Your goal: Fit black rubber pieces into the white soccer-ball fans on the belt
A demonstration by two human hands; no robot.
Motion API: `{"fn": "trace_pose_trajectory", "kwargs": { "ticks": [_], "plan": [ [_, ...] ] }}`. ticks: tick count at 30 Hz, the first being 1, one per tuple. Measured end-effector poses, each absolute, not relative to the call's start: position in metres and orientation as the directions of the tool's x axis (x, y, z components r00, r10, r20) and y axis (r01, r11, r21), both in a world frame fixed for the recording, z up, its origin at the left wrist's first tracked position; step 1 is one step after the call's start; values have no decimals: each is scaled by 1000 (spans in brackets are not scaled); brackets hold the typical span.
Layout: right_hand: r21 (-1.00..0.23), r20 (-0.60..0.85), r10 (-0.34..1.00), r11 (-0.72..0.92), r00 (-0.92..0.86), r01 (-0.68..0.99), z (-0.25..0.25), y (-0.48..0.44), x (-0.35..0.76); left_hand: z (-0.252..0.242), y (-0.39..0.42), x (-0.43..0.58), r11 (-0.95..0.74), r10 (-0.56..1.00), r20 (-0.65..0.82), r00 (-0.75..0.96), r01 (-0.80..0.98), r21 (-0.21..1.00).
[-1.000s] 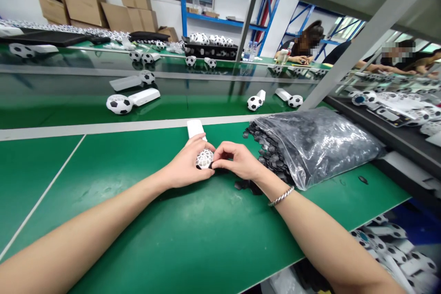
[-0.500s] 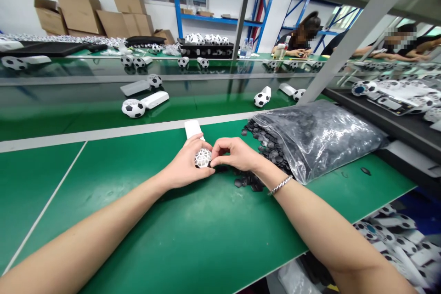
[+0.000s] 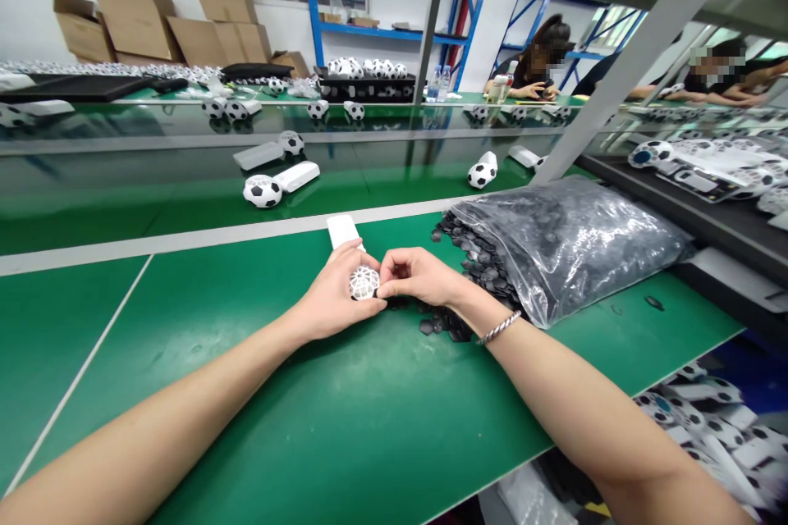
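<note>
We hold the white lattice ball (image 3: 364,283) in our left hand (image 3: 336,291), thumb and fingers curled around it just above the green worktable (image 3: 277,435). Our grip covers most of its left side and underside, and we cannot make out how many of its openings are filled. A white block (image 3: 343,231) juts out beyond our fingers; its near end is hidden, so we cannot tell whether it joins the ball.

Our right hand (image 3: 422,275) has thumb and forefinger drawn together at the ball's right edge. The fingertips hide the spot, and we cannot tell whether a piece is pinched there. A twisted bracelet (image 3: 500,328) circles that wrist.

Near the right hand, black pieces (image 3: 486,267) spill from the mouth of a clear plastic bag (image 3: 579,242); our right hand and wrist cover part of the heap, and glare on the plastic blurs the contents. Farther back, a slanting grey post (image 3: 646,57) partly hides a ball-ended part (image 3: 542,163). At lower right, our forearm and the table edge cut off a jumble of white parts (image 3: 714,426).
</note>
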State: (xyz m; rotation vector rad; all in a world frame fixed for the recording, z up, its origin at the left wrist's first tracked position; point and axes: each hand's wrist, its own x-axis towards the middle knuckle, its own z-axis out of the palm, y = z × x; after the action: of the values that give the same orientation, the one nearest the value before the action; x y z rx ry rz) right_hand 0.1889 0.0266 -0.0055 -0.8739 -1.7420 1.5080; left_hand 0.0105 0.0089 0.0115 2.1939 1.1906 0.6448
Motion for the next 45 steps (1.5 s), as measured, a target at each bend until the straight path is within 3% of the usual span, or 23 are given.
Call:
{"fn": "trace_pose_trajectory", "kwargs": {
  "ticks": [4, 8, 15, 23, 27, 29, 31, 38, 45],
  "plan": [
    [-992, 70, 843, 114, -533, 50, -7, 26, 189, 9, 9, 11, -463, 860, 178, 479, 583, 667],
    [-980, 37, 870, 129, -492, 153, -4, 24, 189, 7, 9, 11, -501, 840, 219, 496, 554, 665],
    [-979, -54, 915, 31, -399, 203, -6, 19, 184, 11, 9, 8, -521, 816, 223, 533, 511, 683],
    [-942, 72, 908, 198, -414, 270, -4, 12, 183, 10, 6, 9, -529, 813, 239, 531, 503, 684],
    [-774, 178, 954, 288, -242, 565, 16, 18, 213, 7, 17, -3, -525, 834, 247, 494, 570, 632],
    [-591, 217, 973, 193, -77, 783, 25, 22, 235, 7, 26, -10, -404, 908, 196, 369, 653, 641],
    [-451, 208, 978, 85, 12, 889, 29, 24, 253, 9, 34, -17, -279, 951, 101, 292, 671, 687],
    [-374, 59, 990, 140, -126, 917, 19, 27, 255, 27, 35, -29, -250, 840, -106, 532, 552, 796],
    [-164, 11, 979, 202, -203, 965, 21, 16, 225, 22, 24, -13, -319, 891, 3, 455, 620, 717]
  ]
}}
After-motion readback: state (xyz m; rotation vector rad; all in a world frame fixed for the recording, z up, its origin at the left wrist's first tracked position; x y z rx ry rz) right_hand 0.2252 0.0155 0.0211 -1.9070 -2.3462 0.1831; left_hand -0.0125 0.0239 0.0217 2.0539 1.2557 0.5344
